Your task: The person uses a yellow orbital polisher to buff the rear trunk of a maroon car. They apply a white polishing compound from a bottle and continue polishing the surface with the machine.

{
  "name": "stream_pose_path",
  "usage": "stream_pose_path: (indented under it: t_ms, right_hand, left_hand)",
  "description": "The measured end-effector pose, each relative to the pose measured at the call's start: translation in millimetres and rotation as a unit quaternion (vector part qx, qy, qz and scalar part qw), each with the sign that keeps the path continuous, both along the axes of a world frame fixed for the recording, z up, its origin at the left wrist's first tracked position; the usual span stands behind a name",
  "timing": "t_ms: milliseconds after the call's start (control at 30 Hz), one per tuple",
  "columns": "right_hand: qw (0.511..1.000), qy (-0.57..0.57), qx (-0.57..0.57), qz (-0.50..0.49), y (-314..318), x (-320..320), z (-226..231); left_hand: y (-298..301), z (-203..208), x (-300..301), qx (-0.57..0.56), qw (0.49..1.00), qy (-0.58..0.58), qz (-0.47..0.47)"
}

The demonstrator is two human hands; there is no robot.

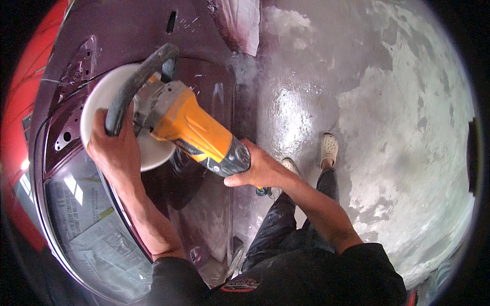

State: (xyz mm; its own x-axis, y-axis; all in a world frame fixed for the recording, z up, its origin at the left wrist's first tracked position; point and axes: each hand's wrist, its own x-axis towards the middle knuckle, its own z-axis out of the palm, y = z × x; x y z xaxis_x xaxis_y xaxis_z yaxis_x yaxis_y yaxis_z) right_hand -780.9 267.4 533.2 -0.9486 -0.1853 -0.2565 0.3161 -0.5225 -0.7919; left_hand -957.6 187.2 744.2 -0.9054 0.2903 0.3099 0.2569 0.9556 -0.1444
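Note:
An orange and black power polisher point(196, 127) lies across the dark maroon car panel point(199, 76), its round white pad point(104, 84) facing the paintwork. Whether the pad touches the panel cannot be made out. My left hand point(118, 150) is closed round the lower end of the polisher's curved black front handle point(135, 84). At the rear of the body, my right hand point(260, 166) wraps round the black grip end. Pad and hand cover part of the panel under the tool.
Below my left forearm is a car window point(97, 239) with printed sheets behind or on the glass. A red car point(23, 117) stands at the far left. To the right stretches a blotchy grey floor point(398, 153), where my feet in pale clogs point(329, 147) stand.

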Motion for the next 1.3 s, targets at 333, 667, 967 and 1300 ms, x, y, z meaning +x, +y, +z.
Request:
stream_pose_path:
  t_ms: [333, 667, 967, 1300]
  right_hand:
    - [1.000, 0.010, -0.015, 0.016, 1.0, -9.2, 13.0]
    - [0.998, -0.038, -0.056, 0.015, -8.2, 12.3, -13.0]
    - [1.000, -0.011, -0.014, -0.017, -3.5, -0.9, -16.5]
    - [0.999, 0.017, 0.014, 0.042, -7.7, 7.5, 11.2]
  left_hand:
    - [7.3, 15.1, -8.1, 0.025, 0.998, -0.013, -0.057]
    - [3.1, -29.2, 1.1, 0.030, 0.994, -0.074, -0.072]
    - [4.5, -21.9, -12.9, 0.030, 0.997, -0.037, -0.053]
    - [-31.3, 11.6, 29.4, 0.037, 0.998, 0.048, -0.024]
